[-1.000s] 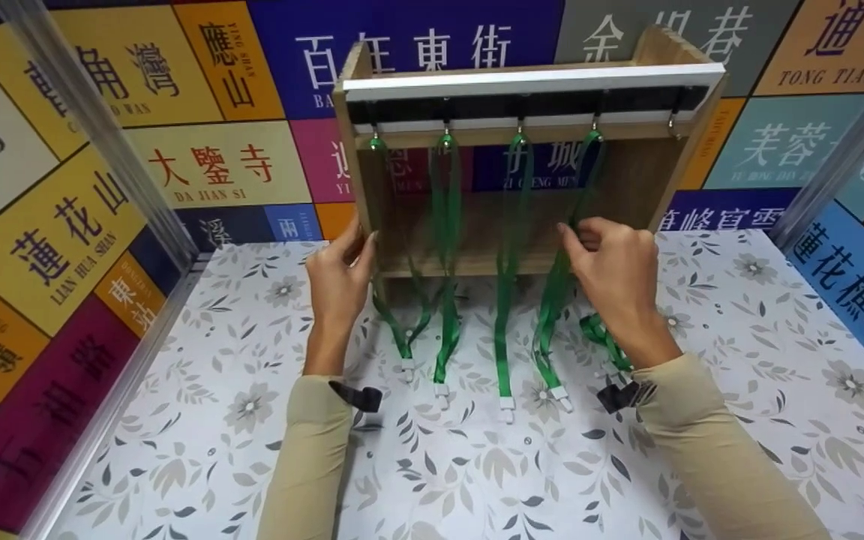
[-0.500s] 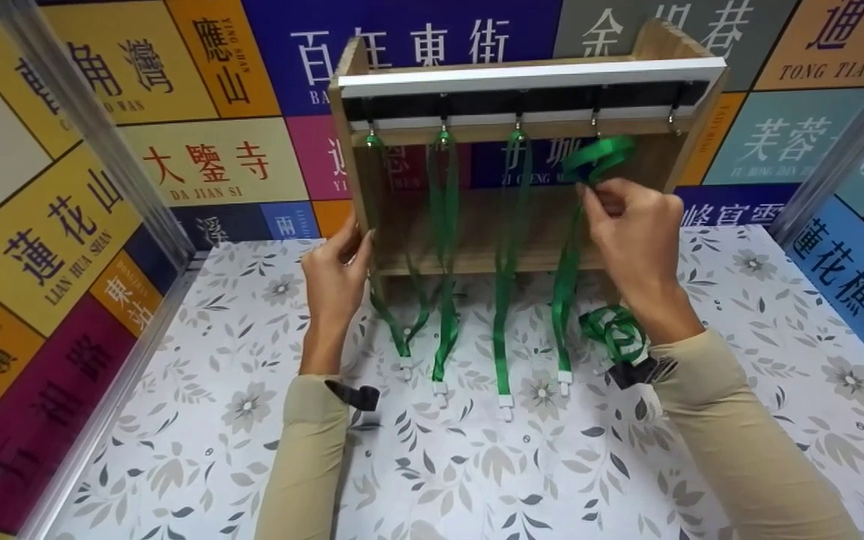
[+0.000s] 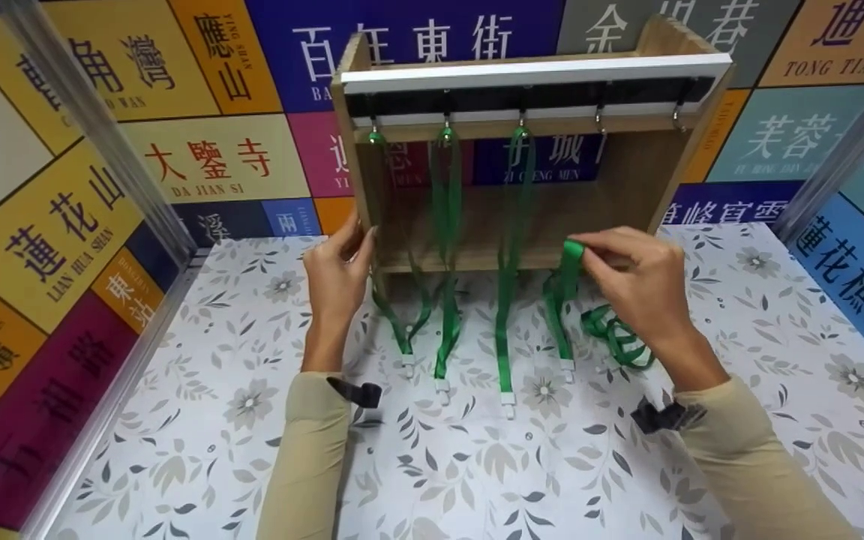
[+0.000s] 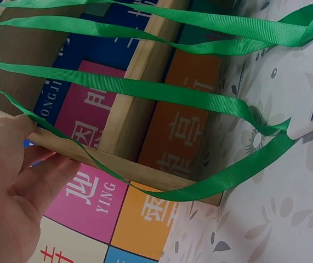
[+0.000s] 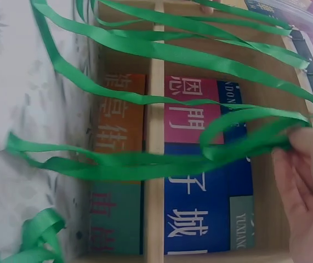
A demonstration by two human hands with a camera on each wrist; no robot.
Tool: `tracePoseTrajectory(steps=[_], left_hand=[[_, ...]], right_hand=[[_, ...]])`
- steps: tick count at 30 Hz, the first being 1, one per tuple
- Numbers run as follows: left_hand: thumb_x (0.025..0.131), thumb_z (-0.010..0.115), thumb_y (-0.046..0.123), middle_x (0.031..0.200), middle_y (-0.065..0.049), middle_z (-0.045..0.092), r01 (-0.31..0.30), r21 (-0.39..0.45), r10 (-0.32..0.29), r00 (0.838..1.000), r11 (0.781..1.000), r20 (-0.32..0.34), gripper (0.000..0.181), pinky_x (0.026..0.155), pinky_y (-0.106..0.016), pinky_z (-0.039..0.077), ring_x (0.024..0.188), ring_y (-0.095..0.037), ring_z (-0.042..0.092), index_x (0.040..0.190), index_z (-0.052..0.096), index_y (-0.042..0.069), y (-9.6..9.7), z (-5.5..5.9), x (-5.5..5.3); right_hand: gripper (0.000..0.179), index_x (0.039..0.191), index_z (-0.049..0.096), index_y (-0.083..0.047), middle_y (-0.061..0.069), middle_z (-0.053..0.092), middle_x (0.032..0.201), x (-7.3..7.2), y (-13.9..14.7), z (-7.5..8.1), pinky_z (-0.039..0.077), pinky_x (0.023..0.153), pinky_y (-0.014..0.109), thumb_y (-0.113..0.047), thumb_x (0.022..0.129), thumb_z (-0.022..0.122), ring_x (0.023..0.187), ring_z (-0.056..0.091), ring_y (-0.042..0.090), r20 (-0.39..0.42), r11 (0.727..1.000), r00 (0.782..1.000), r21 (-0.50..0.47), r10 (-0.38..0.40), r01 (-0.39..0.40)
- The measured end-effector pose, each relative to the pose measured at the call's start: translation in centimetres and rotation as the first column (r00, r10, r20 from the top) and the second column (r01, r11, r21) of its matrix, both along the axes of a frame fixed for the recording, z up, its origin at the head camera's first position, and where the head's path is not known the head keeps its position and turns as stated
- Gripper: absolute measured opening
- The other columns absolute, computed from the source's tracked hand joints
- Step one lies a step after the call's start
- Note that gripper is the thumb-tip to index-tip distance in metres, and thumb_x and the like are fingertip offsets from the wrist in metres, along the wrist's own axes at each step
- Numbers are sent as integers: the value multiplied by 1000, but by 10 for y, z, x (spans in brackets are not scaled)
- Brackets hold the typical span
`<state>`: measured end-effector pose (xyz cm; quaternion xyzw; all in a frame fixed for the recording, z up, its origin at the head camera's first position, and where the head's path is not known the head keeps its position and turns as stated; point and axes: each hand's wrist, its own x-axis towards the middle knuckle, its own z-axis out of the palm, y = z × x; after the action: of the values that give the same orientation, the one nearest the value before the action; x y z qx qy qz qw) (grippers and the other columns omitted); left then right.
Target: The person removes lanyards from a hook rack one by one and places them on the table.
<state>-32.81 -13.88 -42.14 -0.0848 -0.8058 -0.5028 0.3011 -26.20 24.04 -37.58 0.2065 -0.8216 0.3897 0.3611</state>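
A wooden rack [image 3: 631, 169] stands at the back with a row of metal hooks along its top bar. My left hand [image 3: 336, 281] grips its left side board [image 4: 145, 170], thumb on one side and fingers on the other. Between thumb and fingertips, my right hand [image 3: 642, 281] pinches a green lanyard [image 3: 571, 262] in front of the rack's lower right part; the lanyard's white clip [image 3: 568, 369] is down at the tabletop. Three more green lanyards, one being the middle lanyard [image 3: 447, 195], hang from the left hooks. The two right hooks [image 3: 599, 120] carry nothing.
Beside my right wrist, a loosely coiled green lanyard [image 3: 616, 341] lies on the floral tabletop [image 3: 432, 480]. Behind the rack rises a wall of coloured panels [image 3: 207, 161] with lettering, and a clear corner post [image 3: 113, 142] stands at the left.
My right hand rose, lifted the fourth lanyard off its hook, then came down and right with it. My left hand has stayed on the side board.
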Motion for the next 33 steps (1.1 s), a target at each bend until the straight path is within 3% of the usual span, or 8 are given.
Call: tracePoseTrajectory(steps=[6,10,15,20,23,26,30,33], left_hand=[[105,73,30,143,-2,73,4,8,-5,1000,1000,7,49,100,-32,65,124,-18,76,153,60,27,0,1,-1],[105,73,31,143,-2,73,2,8,-2,1000,1000,9,49,100,-32,65,124,-18,76,152,61,27,0,2,-1],[105,74,29,141,-5,74,-10,2,10,1000,1000,-1,48,99,-32,65,122,-19,77,151,63,23,0,1,0],[105,74,29,141,-5,74,-5,5,5,1000,1000,0,48,99,-31,65,123,-19,77,151,62,22,0,0,0],[105,74,30,141,-4,74,-3,8,3,1000,1000,-1,48,99,-32,65,123,-19,77,152,62,23,0,1,0],[105,74,31,140,-4,75,-9,3,9,1000,1000,-3,49,99,-32,65,122,-18,77,152,62,24,0,1,-1],[105,74,31,139,-4,75,-11,2,11,1000,1000,4,49,98,-30,65,121,-18,77,151,63,22,0,0,-1],[105,74,31,140,-4,75,-6,10,6,1000,1000,8,48,99,-31,65,121,-18,77,151,64,22,0,0,-1]], right_hand=[[28,106,88,-13,2,84,95,22,17,-12,52,68,6,8,89,84,78,68,-3,44,979,988,132,148,-153],[30,105,88,-14,1,85,96,33,25,-20,55,68,7,10,86,85,79,71,1,107,944,958,172,267,-282],[30,106,88,-15,1,85,100,45,32,-30,55,62,12,9,88,83,78,73,4,262,876,873,151,410,-457],[26,107,88,-21,-3,85,103,50,39,-42,59,65,17,0,92,84,86,76,4,442,822,775,133,451,-554],[22,106,88,-20,-2,85,102,45,42,-50,60,66,19,-2,94,83,85,76,3,498,806,739,125,454,-579],[19,106,88,-15,2,85,99,36,46,-57,59,62,21,-2,96,80,79,75,6,552,827,719,90,422,-555],[17,108,87,-15,1,84,95,25,49,-63,56,60,22,-5,98,77,74,73,9,630,907,735,114,250,-406],[15,109,86,-14,1,84,93,16,48,-65,54,62,23,-8,98,77,74,70,10,651,934,751,188,113,-304]])
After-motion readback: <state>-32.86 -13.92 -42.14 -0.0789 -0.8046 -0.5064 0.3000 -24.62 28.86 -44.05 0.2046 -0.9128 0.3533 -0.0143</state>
